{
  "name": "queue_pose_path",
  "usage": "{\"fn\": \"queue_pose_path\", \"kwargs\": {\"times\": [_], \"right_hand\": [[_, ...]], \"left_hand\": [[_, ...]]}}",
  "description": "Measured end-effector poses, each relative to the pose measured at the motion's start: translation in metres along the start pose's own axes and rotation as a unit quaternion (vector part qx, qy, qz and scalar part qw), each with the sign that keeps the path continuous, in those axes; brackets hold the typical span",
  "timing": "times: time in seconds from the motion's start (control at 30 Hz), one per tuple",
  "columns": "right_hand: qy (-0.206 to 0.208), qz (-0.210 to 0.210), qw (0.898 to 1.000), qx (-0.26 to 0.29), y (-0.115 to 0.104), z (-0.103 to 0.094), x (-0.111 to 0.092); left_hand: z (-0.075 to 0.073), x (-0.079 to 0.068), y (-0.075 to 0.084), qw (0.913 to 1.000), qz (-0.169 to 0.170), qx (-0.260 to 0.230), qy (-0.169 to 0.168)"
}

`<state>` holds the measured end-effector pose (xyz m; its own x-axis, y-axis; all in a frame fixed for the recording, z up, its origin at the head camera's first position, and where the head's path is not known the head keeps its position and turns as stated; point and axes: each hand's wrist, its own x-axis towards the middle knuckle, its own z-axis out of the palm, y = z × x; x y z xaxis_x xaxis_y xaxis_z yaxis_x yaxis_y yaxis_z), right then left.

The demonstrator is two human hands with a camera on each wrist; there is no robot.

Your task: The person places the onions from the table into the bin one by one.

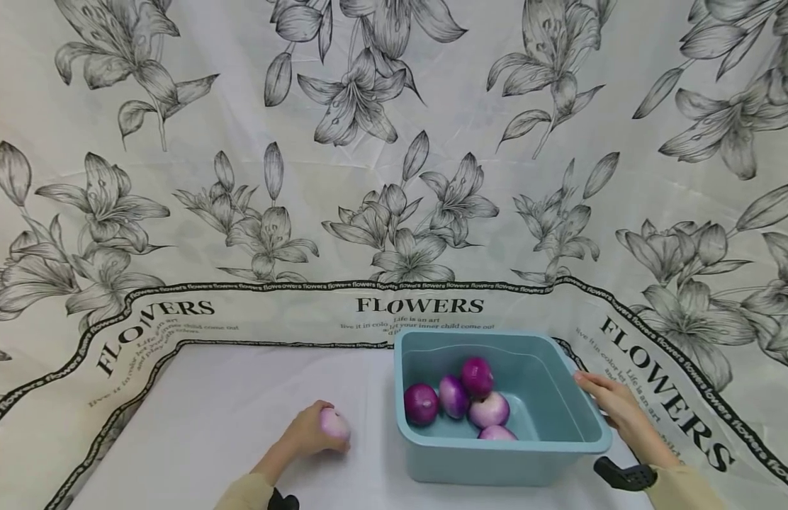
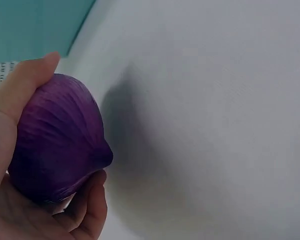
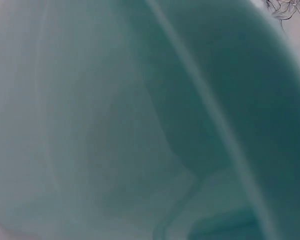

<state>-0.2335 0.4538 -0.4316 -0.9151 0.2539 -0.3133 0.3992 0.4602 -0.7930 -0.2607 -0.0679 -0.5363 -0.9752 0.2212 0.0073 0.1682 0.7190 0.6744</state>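
Note:
A purple onion (image 2: pixel 60 140) sits in the grasp of my left hand (image 1: pixel 307 431), the thumb on one side and curled fingers on the other. In the head view its pale side shows, left of the blue-green plastic tub (image 1: pixel 483 464); its shadow falls on the white cloth beside it. Inside the tub, several purple onions (image 1: pixel 454 397) lie grouped toward the left. My right hand (image 1: pixel 617 404) holds the tub's right rim, fingertips on the edge. The right wrist view is filled by the tub's wall (image 3: pixel 105 125), blurred, and that hand's fingers are out of sight there.
A white cloth (image 1: pixel 241 382) covers the table. Behind and along the sides hangs a curtain (image 1: pixel 394 170) with grey flower prints and black lettering, its right part close to my right hand. The tub's right half shows bare floor.

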Motion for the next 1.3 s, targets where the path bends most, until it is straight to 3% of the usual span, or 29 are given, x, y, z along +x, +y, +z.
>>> {"fn": "queue_pose_path", "kwargs": {"times": [0.2, 0.43, 0.6, 0.8, 0.97, 1.3], "right_hand": [[-0.004, 0.002, 1.0, 0.001, -0.003, 0.0, -0.001], [0.022, -0.015, 1.0, -0.008, -0.001, 0.003, 0.0], [0.02, -0.016, 1.0, -0.005, 0.0, 0.002, 0.001], [-0.012, -0.007, 1.0, -0.005, -0.002, -0.005, -0.001], [-0.005, -0.015, 1.0, -0.011, -0.001, -0.003, 0.0], [0.016, -0.017, 1.0, -0.015, 0.0, -0.001, 0.0]], "left_hand": [[-0.026, -0.003, 0.025, 0.9996, 0.028, -0.006, 0.001], [-0.069, -0.001, 0.074, 0.9985, 0.047, -0.026, 0.013], [-0.087, -0.001, 0.107, 0.9973, 0.069, -0.022, 0.014], [-0.087, 0.003, 0.153, 0.9915, 0.123, -0.042, -0.004], [-0.082, 0.01, 0.188, 0.9861, 0.163, -0.024, -0.02], [-0.058, 0.04, 0.231, 0.9734, 0.216, 0.041, -0.063]]}}
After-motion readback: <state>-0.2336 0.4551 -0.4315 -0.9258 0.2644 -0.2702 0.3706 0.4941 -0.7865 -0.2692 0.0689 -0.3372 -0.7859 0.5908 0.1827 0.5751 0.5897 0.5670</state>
